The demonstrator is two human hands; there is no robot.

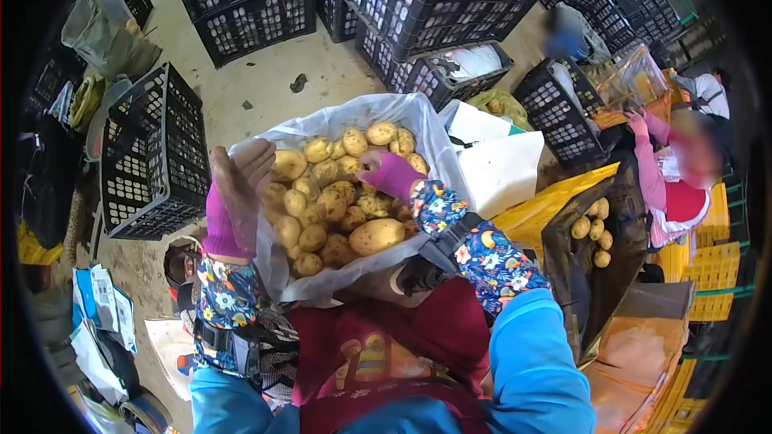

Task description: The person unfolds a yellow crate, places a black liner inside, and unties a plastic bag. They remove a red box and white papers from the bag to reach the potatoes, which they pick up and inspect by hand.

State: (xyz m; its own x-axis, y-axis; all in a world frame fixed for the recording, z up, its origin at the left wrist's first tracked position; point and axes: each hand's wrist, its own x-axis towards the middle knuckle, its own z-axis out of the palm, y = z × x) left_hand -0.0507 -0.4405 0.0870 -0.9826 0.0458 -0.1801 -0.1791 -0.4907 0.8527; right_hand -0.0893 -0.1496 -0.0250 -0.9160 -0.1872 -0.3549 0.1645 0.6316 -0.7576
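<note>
A white plastic bag lies open in front of me, filled with several yellow potatoes. My left hand, in a dirty pink glove, is raised at the bag's left rim, palm open toward the potatoes, fingers apart, holding nothing. My right hand, in a pink glove, reaches into the bag from the right and rests curled on the potatoes near the top of the pile; whether it grips one is hidden. One large potato lies at the near side of the pile.
Black plastic crates stand at left and are stacked behind. A dark sack with potatoes lies at right beside yellow crates. A person in pink sits at right; another person in blue behind. Concrete floor.
</note>
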